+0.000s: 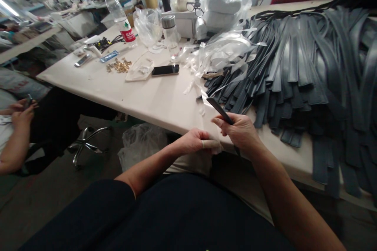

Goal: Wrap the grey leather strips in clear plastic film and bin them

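My right hand (240, 131) is closed around a narrow dark strap (218, 109), whose squared end sticks up past the thumb and fingers. Part of the strap hangs below the hand at the table edge. Close beside it, my left hand (198, 142) has its fingers curled, with a pale band around one finger. A whitish bit shows by those fingertips, and I cannot make out what they hold. A large heap of dark grey straps (290, 59) covers the right side of the table, some hanging over its front edge. Thin white strips (224, 53) lie tangled beside the heap.
On the pale table (147, 98) lie a phone (165, 70) and small brass-coloured pieces (119, 66). A glass bottle (171, 39) and a plastic bottle (120, 19) stand behind. At left sits another person holding a phone (28, 101), near a chair base (88, 144).
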`<control>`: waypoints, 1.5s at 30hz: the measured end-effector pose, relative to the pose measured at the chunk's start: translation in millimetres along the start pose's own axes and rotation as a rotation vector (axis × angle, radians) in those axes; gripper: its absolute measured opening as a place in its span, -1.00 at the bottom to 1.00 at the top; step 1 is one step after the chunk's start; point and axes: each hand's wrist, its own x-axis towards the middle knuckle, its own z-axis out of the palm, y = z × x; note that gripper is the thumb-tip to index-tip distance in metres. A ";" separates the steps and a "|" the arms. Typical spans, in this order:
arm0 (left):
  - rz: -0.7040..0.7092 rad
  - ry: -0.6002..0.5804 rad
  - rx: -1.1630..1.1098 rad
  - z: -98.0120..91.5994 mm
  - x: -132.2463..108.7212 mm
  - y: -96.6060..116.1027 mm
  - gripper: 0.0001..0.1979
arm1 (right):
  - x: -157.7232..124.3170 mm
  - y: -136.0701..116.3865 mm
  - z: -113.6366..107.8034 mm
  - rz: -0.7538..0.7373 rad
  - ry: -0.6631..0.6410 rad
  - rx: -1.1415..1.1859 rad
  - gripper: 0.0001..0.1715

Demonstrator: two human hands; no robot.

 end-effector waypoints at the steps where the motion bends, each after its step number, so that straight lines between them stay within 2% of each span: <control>1: 0.003 0.003 -0.005 1.0 0.1 1.1 -0.56 | 0.3 -0.7 -0.2 -0.003 0.005 -0.001 -0.46; 4: -0.001 0.058 -0.064 4.6 0.5 4.5 -0.59 | -0.6 -3.2 -4.2 -0.029 0.044 0.019 -0.41; 8: 0.046 0.227 -0.212 5.6 4.4 7.4 -0.59 | -13.9 -5.1 -18.9 -0.025 0.037 0.143 -0.26; 12: 0.137 0.372 -0.389 -1.4 15.5 8.1 -0.51 | -44.9 3.0 -29.7 0.072 -0.145 0.120 -0.18; 15: 0.179 0.422 -0.510 -5.2 25.5 9.4 -0.48 | -70.5 15.1 -26.9 0.186 -0.274 0.117 -0.21; 19: 0.157 0.388 -0.612 -0.9 34.1 10.3 -0.54 | -90.0 28.2 -16.9 0.237 -0.316 0.074 -0.25; 24: 0.124 0.319 -0.670 8.0 37.1 5.9 -0.56 | -91.3 34.5 -9.3 0.192 -0.300 0.041 -0.29; 29: 0.171 0.367 -0.709 9.7 38.8 2.4 -0.49 | -91.6 36.7 -3.3 0.231 -0.314 0.071 -0.27; 34: 0.146 0.371 -0.744 13.0 38.4 1.3 -0.61 | -92.1 40.6 -2.1 0.229 -0.295 0.065 -0.29; 40: 0.145 0.392 -0.798 13.4 37.6 -0.8 -0.54 | -90.2 41.0 -1.3 0.258 -0.247 0.072 -0.28; 45: 0.147 0.391 -0.843 15.1 36.6 -0.5 -0.58 | -84.7 39.8 0.0 0.253 -0.226 0.051 -0.29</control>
